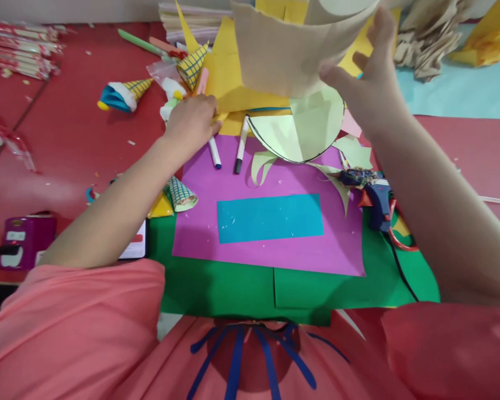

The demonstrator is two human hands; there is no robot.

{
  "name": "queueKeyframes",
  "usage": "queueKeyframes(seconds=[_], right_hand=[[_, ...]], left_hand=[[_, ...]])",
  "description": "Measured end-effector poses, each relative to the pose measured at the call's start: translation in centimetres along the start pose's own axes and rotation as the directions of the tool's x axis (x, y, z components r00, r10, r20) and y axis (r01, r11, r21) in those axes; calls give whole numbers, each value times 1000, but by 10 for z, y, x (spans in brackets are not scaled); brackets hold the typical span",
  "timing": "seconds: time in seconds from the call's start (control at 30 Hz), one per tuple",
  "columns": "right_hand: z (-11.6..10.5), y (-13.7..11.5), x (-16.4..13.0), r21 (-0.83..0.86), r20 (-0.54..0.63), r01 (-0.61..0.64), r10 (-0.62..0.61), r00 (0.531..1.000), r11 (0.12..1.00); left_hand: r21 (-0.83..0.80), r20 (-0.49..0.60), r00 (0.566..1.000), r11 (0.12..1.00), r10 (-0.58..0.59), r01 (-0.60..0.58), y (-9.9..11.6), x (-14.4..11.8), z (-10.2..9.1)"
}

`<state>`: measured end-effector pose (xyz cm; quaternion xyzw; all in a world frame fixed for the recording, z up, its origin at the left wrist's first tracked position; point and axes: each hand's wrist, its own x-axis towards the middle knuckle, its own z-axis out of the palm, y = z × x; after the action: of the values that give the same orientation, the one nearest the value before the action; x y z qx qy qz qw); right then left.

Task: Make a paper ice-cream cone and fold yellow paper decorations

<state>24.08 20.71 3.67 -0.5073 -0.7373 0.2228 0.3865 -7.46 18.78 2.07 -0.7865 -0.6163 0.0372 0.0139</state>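
Observation:
My left hand [193,121] is closed at the left edge of the yellow paper [227,78], whose corner shows between thumb and fingers. A white marker with a blue end [215,153] sticks out below that hand. My right hand [369,86] is at the right edge of a raised, curling beige paper sheet [279,55], its thumb low and its fingers higher up. Beneath the sheet lies a pale green paper circle [316,130] with a black outline, partly covered. A black-capped marker [241,145] lies left of the circle.
A blue paper strip [270,218] lies on purple paper [200,233] over a green sheet [216,289]. At right are a glue gun [377,200] and red-handled scissors [395,239]. Patterned paper cones [183,194], a phone [135,244] and a purple power box [27,239] lie left.

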Motion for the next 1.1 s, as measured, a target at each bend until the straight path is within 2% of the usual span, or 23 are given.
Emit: queueKeyframes(seconds=[0.03, 0.1, 0.13, 0.2, 0.27, 0.33, 0.4, 0.47, 0.5, 0.53, 0.6, 0.63, 0.7, 0.77, 0.83, 0.93, 1.0, 1.03, 1.1], right_hand=[[-3, -11, -11, 16, -10, -122, 122, 992, 992], [-9, -30, -35, 23, 8, -202, 202, 979, 979], [-12, -36, -49, 14, 32, -174, 173, 984, 985], [-20, -43, -77, 2, 32, -38, 38, 999, 999], [-30, -47, -106, -10, 69, 52, -52, 996, 999], [-41, -51, -132, -65, 46, 35, -32, 998, 997], [-53, -50, -156, -219, 4, 52, -53, 999, 974], [-63, -44, -177, -418, -44, 22, -44, 998, 908], [-66, -39, -188, -484, -72, -9, -30, 997, 875], [-68, -33, -197, -528, -88, -67, 24, 996, 846], [-65, -22, -215, -543, -117, -195, 157, 981, 817], [-62, -17, -222, -548, -131, -228, 187, 974, 805], [-54, -9, -232, -562, -156, -250, 197, 968, 788], [-46, -5, -237, -579, -186, -259, 184, 965, 773], [-41, -2, -239, -588, -208, -273, 185, 961, 761], [-39, 2, -237, -581, -217, -287, 195, 957, 761], [-41, 5, -236, -570, -227, -294, 197, 954, 767], [-43, 8, -236, -570, -235, -300, 197, 952, 765], [-47, 14, -235, -577, -253, -313, 199, 947, 755]], left_hand=[[-1, 0, 1000, 1000, -15, 15, 0, -1, 0], [0, 0, 999, 999, -45, 45, 2, 0, -2], [-4, -1, 998, 998, -61, 61, 2, 1, -4], [-17, -23, 996, 996, -91, 90, 1, 4, -10], [-39, -92, 992, 996, -83, 80, -1, 2, -19], [-103, -230, 972, 992, 52, -78, -2, -8, -28], [-79, -308, 941, 982, 142, -174, 0, -30, -38], [-1, -399, 883, 963, 248, -271, 6, -64, -48], [24, -471, 832, 947, 292, -319, 10, -83, -53], [32, -543, 777, 932, 318, -360, 15, -103, -57], [2, -614, 731, 927, 298, -376, 28, -142, -62], [17, -639, 696, 910, 328, -413, 36, -159, -62], [96, -590, 639, 829, 493, -551, 56, -186, -53], [1, -453, 620, 696, 640, -718, 78, -202, -36], [-79, -423, 609, 642, 671, -763, 97, -210, -14], [-147, -346, 619, 611, 705, -778, 111, -213, 9], [-252, -296, 627, 574, 721, -779, 111, -212, 14], [-304, -279, 641, 568, 715, -765, 108, -210, 13], [-361, -244, 701, 608, 670, -707, 103, -205, 11]])
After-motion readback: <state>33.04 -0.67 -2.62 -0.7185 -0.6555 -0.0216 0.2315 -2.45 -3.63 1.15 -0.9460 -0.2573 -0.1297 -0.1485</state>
